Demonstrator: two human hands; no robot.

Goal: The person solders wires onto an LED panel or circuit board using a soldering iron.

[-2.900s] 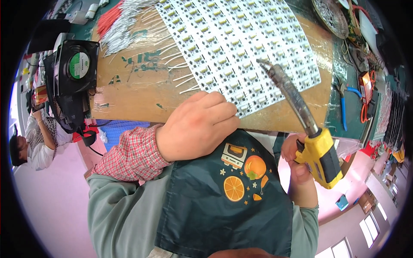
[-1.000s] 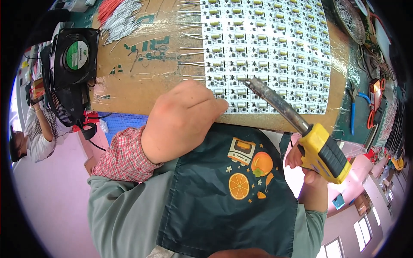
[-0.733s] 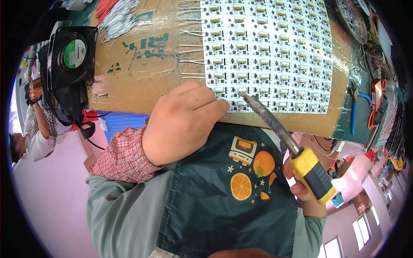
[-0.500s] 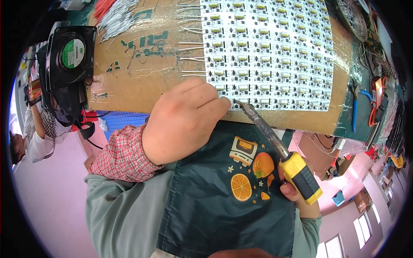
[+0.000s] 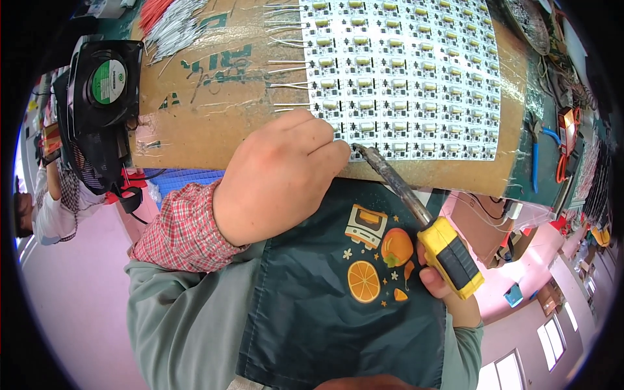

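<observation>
Gripping the soldering iron [image 5: 448, 255] is the right hand [image 5: 434, 281]; the left hand's [image 5: 281, 177] bunched fingers, contents hidden, block the circuit-board sheet's [image 5: 416, 84] near-left corner at the counter's [image 5: 518, 187] near edge. Fan [image 5: 107, 81]: left edge.

Yellow-and-black soldering iron [image 5: 437, 239], slanted, tip at near edge of flat white circuit sheet [image 5: 406, 86]

A black axial fan [image 5: 106, 81] stands at the frame's left, a white-sleeved co-worker [image 5: 57, 218] lower left; at right, blue-handled pliers [image 5: 535, 166] lie on the green surface [image 5: 547, 182].
</observation>
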